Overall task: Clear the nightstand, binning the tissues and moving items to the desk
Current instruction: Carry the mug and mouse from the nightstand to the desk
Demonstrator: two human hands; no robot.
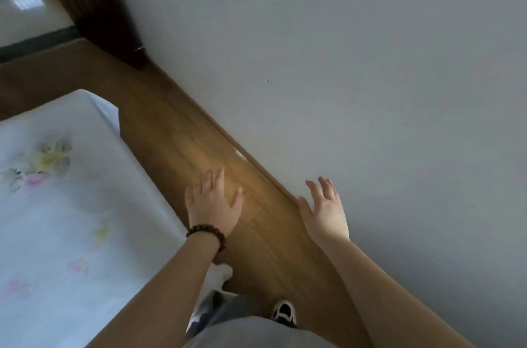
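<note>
Both of my hands reach out in front of me over a strip of wooden floor. My left hand point(212, 202) has its fingers spread and holds nothing; a brown bead bracelet sits on its wrist. My right hand point(325, 209) is also spread and holds nothing, close to the pale wall. No nightstand, tissues, bin or desk show in this view.
A bed with a white flowered sheet point(57, 205) fills the left side. The wooden floor point(176, 131) runs as a narrow lane between bed and grey wall point(342, 48). A dark curtain point(94, 3) hangs at the far end beside a window. My shoe point(283, 312) is below.
</note>
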